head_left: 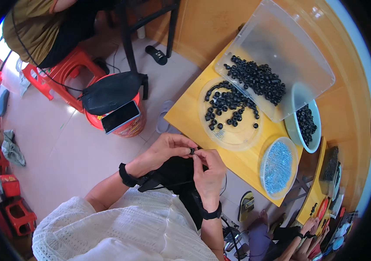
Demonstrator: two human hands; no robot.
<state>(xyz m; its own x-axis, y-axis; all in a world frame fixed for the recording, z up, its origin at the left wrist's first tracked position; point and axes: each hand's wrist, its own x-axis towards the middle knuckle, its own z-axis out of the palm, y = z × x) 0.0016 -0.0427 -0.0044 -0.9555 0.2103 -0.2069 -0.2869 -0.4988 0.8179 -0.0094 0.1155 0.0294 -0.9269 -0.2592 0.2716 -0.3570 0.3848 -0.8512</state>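
Over my lap, my left hand pinches a small black ring-shaped part between thumb and fingertips. My right hand meets it from the other side, thumb and forefinger pressed together at the part's edge. Anything tiny inside the right fingertips is hidden. Just beyond the hands, a clear round tray on the yellow table carries loose black parts of the same kind. To the right, a round clear tub is filled with small shiny bluish pieces.
A tilted clear plastic bin spills black parts toward the tray. Beside it stands a light-green bowl of black parts. Left of the table, a red bucket carries a black pouch and a phone. Other people's hands show lower right.
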